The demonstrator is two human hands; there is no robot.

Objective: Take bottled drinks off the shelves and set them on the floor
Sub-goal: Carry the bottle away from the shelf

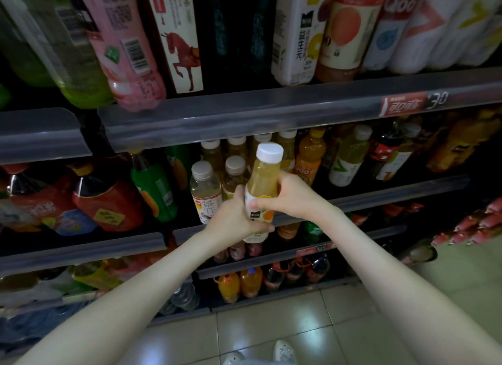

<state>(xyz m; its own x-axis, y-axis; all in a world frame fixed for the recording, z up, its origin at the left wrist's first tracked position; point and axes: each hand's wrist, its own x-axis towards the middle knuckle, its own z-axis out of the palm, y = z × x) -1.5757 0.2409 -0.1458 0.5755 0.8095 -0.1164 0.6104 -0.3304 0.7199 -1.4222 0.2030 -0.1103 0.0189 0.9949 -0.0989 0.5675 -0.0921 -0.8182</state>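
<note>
A pale yellow juice bottle (264,174) with a white cap is held upright in front of the middle shelf (394,190). My left hand (233,215) grips its lower label from the left. My right hand (288,196) wraps around its middle from the right. Behind it on the shelf stand several similar white-capped bottles (205,190). The tiled floor (271,324) lies below.
Upper shelf (244,114) holds tall green, pink and carton-style drinks. Large red and green bottles (108,198) stand at left, orange bottles (309,155) at right. Lower shelves hold small orange and dark bottles (250,281). My shoes (282,351) show at the bottom edge.
</note>
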